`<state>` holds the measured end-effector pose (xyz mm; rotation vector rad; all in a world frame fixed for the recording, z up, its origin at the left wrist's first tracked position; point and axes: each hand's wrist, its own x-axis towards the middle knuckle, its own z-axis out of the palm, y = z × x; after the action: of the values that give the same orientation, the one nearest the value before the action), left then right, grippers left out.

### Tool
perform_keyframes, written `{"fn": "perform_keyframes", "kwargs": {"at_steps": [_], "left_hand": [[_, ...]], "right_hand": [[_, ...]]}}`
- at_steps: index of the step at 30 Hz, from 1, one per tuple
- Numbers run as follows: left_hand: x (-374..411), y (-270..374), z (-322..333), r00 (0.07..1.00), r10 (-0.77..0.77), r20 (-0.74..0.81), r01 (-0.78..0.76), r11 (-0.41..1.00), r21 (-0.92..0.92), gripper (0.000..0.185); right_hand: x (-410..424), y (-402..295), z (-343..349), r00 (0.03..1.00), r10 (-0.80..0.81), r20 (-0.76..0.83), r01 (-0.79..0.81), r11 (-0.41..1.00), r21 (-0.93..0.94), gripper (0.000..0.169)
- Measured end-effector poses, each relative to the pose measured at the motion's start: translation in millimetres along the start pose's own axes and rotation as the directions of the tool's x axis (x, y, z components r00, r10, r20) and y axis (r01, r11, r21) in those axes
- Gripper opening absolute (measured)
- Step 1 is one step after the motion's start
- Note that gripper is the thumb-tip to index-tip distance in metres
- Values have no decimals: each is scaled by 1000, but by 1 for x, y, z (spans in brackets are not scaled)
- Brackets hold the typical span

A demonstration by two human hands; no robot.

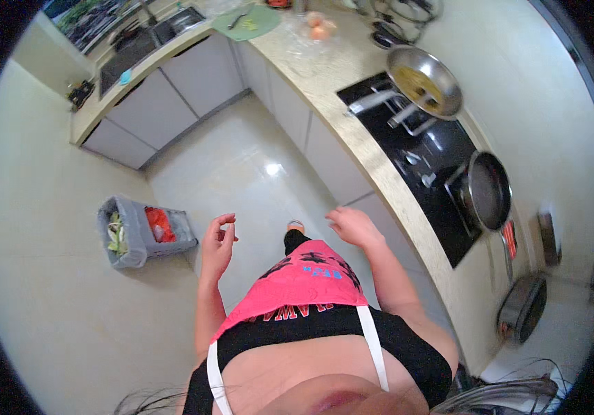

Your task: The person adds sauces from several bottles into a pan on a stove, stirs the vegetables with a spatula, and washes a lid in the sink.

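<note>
My left hand [218,248] hangs in the air over the floor, fingers bent and apart, holding nothing. Nearest to it is a waste bin [165,248] lined with a grey bag, with green vegetable scraps [117,233] at its mouth. My right hand [355,226] is empty too, its fingers loosely curled, beside the front of the counter [343,124]. On the black glass cooktop [406,150], to the right, a steel wok [445,83] holds yellowish food or liquid. A dark frying pan [490,189] sits on the nearer burner.
The sink [172,26] is at the far left, near a green cutting board [260,23] with a knife [237,19]. Eggs or round produce in clear plastic [319,28] lie on the counter. An oval dark pan [522,308] stands at the right. Pale tiles [240,155] cover the floor.
</note>
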<state>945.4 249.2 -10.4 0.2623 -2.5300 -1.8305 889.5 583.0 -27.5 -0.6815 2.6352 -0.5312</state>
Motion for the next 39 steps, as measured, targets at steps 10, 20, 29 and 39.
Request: {"fn": "perform_keyframes", "kwargs": {"at_steps": [10, 20, 29, 39], "left_hand": [[175, 4, -60, 976, -126, -180, 115, 991, -70, 26], [434, 21, -120, 992, 45, 120, -31, 993, -116, 26], [623, 69, -120, 948, 172, 269, -102, 961, -257, 23], [688, 55, -110, 993, 1, 120, 19, 986, -165, 24]], "right_hand": [[274, -81, -86, 786, -585, -203, 616, 771, 161, 30], [402, -2, -211, 807, -23, -590, 83, 994, 76, 50], [496, 100, -399, 206, 258, -944, -27, 966, 258, 64], [614, 272, -636, -391, 170, -904, -406, 850, 335, 92]]}}
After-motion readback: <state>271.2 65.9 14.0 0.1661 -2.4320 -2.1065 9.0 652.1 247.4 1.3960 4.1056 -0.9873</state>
